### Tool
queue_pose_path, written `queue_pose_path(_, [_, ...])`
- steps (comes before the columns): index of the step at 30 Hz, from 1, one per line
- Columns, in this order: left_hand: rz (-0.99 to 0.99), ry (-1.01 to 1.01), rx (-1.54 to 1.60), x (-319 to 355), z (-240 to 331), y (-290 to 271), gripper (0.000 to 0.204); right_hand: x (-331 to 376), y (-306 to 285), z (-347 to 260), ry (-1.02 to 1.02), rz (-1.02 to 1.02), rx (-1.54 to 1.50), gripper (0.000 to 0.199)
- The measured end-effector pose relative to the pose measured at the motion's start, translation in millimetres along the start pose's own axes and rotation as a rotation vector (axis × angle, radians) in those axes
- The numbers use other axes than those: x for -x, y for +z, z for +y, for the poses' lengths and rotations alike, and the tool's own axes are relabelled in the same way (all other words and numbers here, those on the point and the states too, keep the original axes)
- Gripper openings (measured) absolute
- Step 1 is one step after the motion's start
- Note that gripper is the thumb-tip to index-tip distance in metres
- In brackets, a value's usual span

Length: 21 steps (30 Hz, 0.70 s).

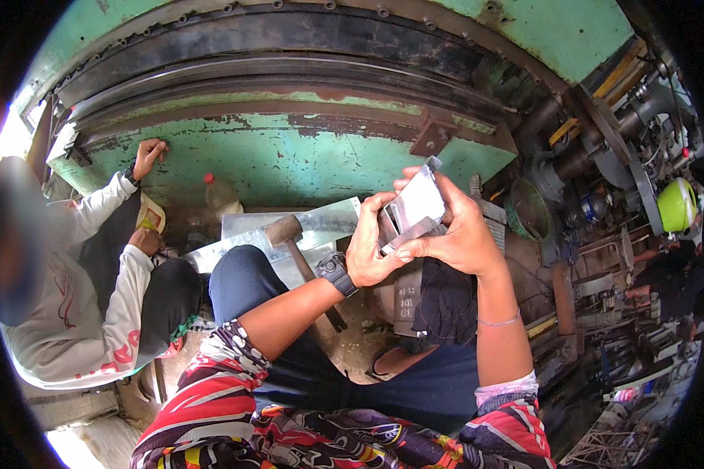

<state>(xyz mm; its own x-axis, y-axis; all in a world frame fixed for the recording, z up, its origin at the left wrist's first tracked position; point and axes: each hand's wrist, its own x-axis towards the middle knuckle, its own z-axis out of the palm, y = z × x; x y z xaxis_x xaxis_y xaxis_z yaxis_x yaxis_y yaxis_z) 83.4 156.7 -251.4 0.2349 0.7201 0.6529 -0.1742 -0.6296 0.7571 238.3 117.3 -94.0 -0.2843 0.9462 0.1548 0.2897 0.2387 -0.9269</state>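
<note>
Between my two hands, held up over my lap, is a small folded sheet-metal piece (pixel 417 205) with a bright flat face and bent edges. My left hand (pixel 368 242) grips its left and lower side, fingers curled round it. On its right side my right hand (pixel 463 227) is closed, thumb along the lower edge. Below and left of them a mallet (pixel 284 230) with a wide head leans on flat metal sheets (pixel 327 219), its handle pointing down to the floor.
A large green machine (pixel 274 156) with a long dark bed spans the far side. At left sits a person in a pale long-sleeved top (pixel 86 313). A bottle with a red cap (pixel 219 191) stands by the machine. Metal parts and a lime-green container (pixel 677 205) are at right.
</note>
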Motion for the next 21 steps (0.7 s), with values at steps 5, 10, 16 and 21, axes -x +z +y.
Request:
queue_pose_path(5, [0.0,-0.019,-0.025,2,1,0,0.103,1,2,-1,0.042,0.018,-0.06,0.105])
queue_pose_path(10, [-0.022,0.009,-0.022,0,-2,-1,0.101,2,0,6,0.04,0.026,-0.031,0.096])
queue_pose_path(16, [-0.213,0.076,-0.001,-8,-7,-9,0.089,5,4,4,0.054,0.053,0.054,0.065])
queue_pose_path(21, [-0.153,0.064,-0.2,2,6,-5,0.074,-2,-4,9,0.068,0.014,0.381,0.034])
